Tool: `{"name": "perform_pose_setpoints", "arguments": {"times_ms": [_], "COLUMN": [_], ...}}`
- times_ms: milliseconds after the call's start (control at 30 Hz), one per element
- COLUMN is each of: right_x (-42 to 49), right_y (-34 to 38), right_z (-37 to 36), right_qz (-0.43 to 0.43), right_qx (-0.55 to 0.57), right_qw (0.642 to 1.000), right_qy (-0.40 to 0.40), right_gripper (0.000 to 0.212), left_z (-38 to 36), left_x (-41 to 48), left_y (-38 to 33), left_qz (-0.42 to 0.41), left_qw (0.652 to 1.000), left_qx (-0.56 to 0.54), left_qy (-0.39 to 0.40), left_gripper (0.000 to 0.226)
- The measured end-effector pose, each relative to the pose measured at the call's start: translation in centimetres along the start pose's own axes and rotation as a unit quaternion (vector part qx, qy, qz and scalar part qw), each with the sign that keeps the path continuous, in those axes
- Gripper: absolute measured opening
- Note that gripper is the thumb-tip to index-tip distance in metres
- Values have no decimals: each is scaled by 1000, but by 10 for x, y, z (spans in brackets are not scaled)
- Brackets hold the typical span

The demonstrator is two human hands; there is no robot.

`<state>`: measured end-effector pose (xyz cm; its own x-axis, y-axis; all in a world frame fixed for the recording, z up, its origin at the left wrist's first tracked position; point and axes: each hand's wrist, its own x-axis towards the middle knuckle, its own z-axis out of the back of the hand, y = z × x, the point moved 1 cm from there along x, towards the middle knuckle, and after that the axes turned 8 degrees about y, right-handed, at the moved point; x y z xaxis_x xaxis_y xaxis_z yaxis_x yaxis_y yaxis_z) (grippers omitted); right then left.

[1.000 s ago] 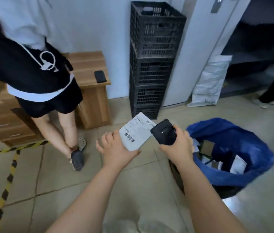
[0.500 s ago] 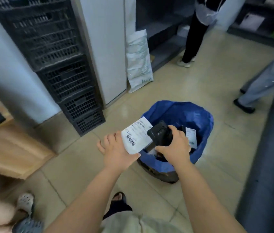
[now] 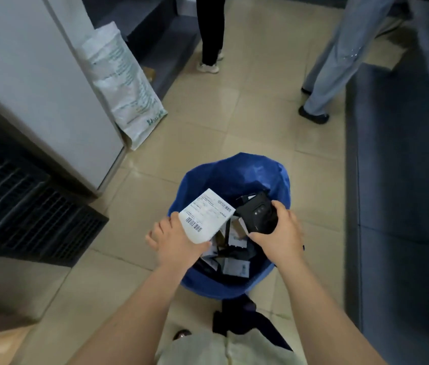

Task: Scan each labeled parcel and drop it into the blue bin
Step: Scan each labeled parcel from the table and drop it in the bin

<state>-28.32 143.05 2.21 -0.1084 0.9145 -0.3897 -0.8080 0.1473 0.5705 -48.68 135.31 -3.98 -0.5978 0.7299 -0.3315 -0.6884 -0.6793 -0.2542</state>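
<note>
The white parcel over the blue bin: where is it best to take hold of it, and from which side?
Probably pinch the parcel at its near edge, from the left, as the left hand does. It is flat and thin, printed side up; this leaves the barcode clear for the scanner at its right.

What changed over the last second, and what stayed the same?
The left hand with the labeled parcel and the right hand with the scanner came from over the floor to above the blue bin. Both grips unchanged; nothing released.
</note>
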Motion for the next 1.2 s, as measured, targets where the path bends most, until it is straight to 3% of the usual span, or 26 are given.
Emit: {"name": "perform_pose_setpoints", "arguments": {"times_ms": [200, 533, 967, 1200], "right_x": [93, 207, 287, 285], "right_y": [-14, -47, -104, -105], "right_z": [-7, -104, -238, -238], "right_qz": [-10, -77, -144, -162], "right_qx": [-31, -34, 3, -2], "right_qw": [998, 986, 975, 975], "right_qy": [47, 143, 168, 154], "right_gripper": [87, 91, 95, 95], "left_z": [-41, -139, -286, -279], "left_x": [62, 150, 245, 247], "left_y": [-29, -49, -31, -33], "left_qz": [108, 129, 78, -5], "left_qw": [992, 988, 983, 990], "left_qx": [-44, -16, -33, -8], "left_qy": [37, 83, 162, 144], "left_gripper": [113, 117, 114, 106]}}
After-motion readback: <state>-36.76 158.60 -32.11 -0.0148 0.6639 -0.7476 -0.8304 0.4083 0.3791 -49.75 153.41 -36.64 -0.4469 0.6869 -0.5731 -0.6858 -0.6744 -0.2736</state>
